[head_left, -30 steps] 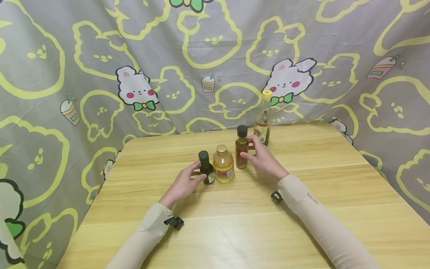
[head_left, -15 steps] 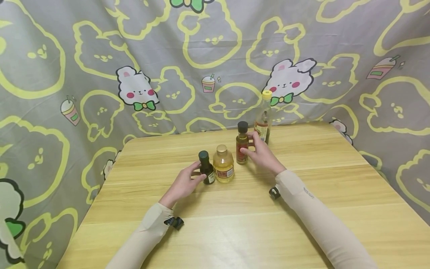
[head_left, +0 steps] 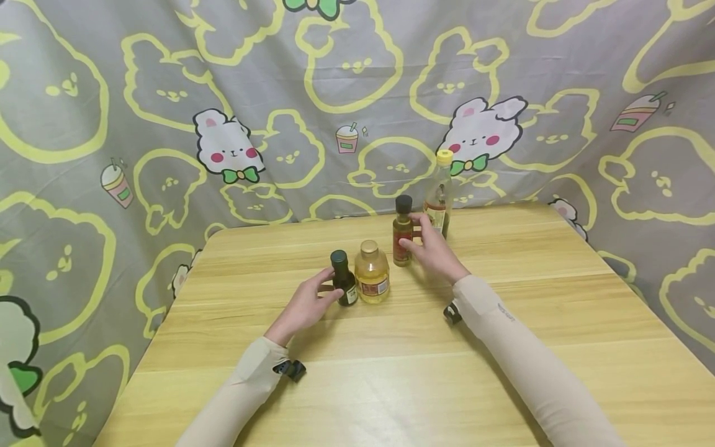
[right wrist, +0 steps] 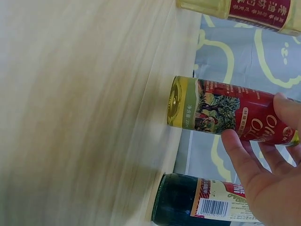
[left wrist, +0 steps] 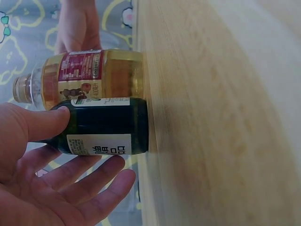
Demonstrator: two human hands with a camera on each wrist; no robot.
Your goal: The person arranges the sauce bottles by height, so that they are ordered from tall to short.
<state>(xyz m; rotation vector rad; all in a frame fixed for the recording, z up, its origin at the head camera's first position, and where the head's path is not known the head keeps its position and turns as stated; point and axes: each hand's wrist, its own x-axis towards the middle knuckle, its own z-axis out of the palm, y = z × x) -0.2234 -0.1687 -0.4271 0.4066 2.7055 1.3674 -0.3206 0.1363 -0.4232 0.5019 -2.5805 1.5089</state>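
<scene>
Pinching left hand (head_left: 304,303): thumb and finger on the dark bottle (left wrist: 101,123), remaining fingers spread.
Right hand (head_left: 438,253): thumb and fingers pinching the red-labelled bottle (right wrist: 225,109), nearly upright, farther forward than the left hand.
Amber bottle (head_left: 372,273): standing on the table (head_left: 385,391) between the hands, just beside the dark bottle.
Yellow-capped bottle (head_left: 440,198): standing just beyond the right hand.

left fingers (head_left: 332,297) hold dark bottle (head_left: 346,281) | right fingers (head_left: 412,248) hold red-labelled bottle (head_left: 401,232)
</scene>
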